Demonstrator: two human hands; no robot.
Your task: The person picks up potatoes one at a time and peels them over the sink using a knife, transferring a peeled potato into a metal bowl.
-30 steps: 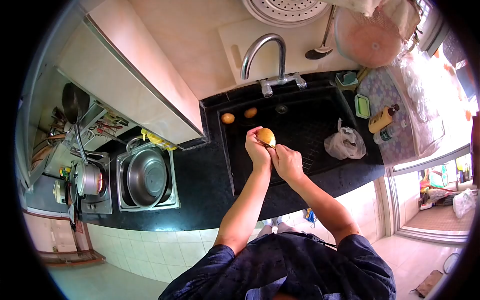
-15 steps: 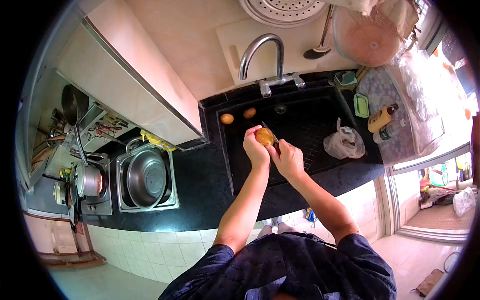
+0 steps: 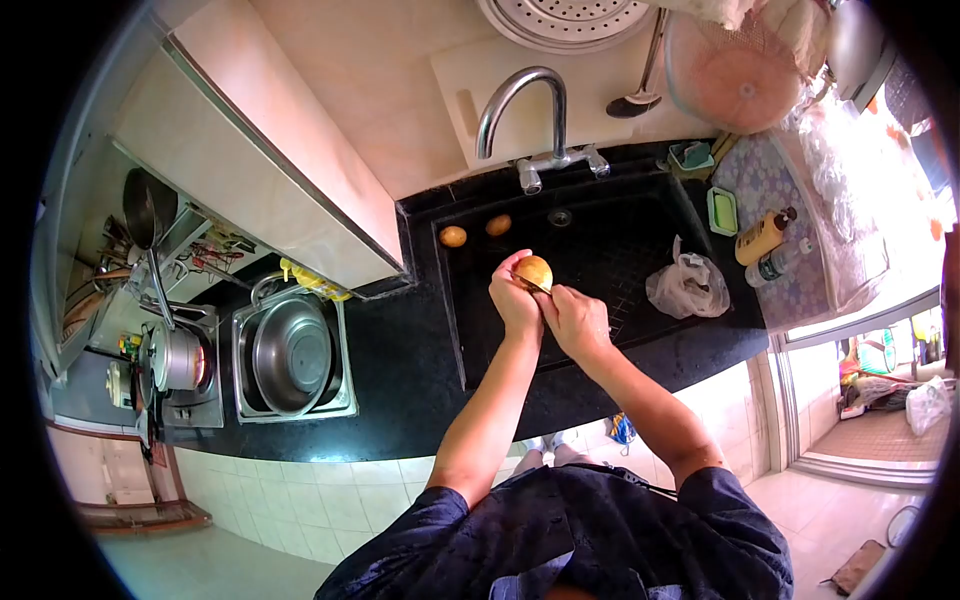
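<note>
Over the black sink (image 3: pixel 640 215), my left hand (image 3: pixel 513 300) is wrapped around a yellow-brown potato (image 3: pixel 534 270), with its rounded top showing above the fingers. Close against it, my right hand (image 3: pixel 578 322) grips a small knife (image 3: pixel 535 288), whose thin blade lies along the lower side of the potato. The knife's handle is hidden in my fist. Two more potatoes, a left one (image 3: pixel 453 237) and a right one (image 3: pixel 498 225), rest in the sink's far left corner.
A crumpled plastic bag (image 3: pixel 690 285) lies at the sink's right side. The faucet (image 3: pixel 530 110) arches over the back edge. Bottles (image 3: pixel 762 238) and a green soap dish (image 3: pixel 722 211) stand to the right. Leftward are a metal basin (image 3: pixel 293 357) and a pot (image 3: pixel 175 358) on the stove.
The knife blade has swung from the potato's upper right side down to its lower side, nearer my fingers. The potato has turned in my left hand and shows a paler, smoother face.
</note>
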